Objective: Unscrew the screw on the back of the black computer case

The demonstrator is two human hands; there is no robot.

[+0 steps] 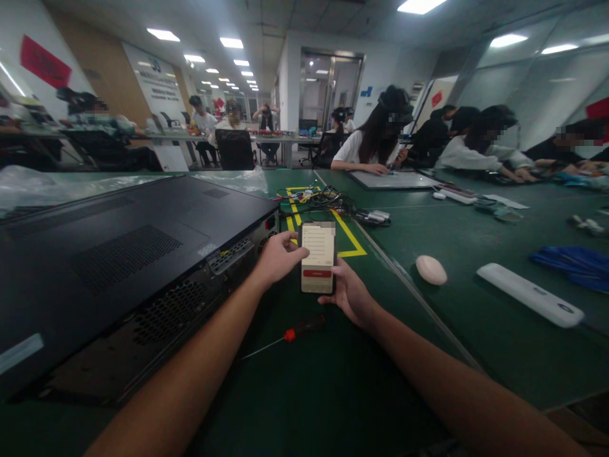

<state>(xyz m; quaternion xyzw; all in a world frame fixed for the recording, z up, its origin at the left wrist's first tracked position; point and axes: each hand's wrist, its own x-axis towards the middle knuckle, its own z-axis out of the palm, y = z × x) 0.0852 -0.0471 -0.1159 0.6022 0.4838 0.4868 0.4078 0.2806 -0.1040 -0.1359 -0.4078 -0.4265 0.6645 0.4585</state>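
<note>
A smartphone (318, 260) is held upright in front of me, its lit screen showing lines of text and a red button. My right hand (351, 293) grips its lower right edge, with the thumb at the side and fingers around the bottom corner. At the left edge, my left hand (281, 257) is closed on the phone with its thumb over the screen; its other fingertips are partly hidden. Below the phone a screwdriver (304, 327) with a black and red handle lies on the green table (333, 387). Beside my left forearm lies a black computer case (190, 209).
Tangled cables (328, 200) lie beyond the phone near yellow tape (354, 244). To the right are a pale computer mouse (431, 270), a white power strip (530, 295) and a blue cable bundle (575, 263). A co-worker (375, 139) sits across the table.
</note>
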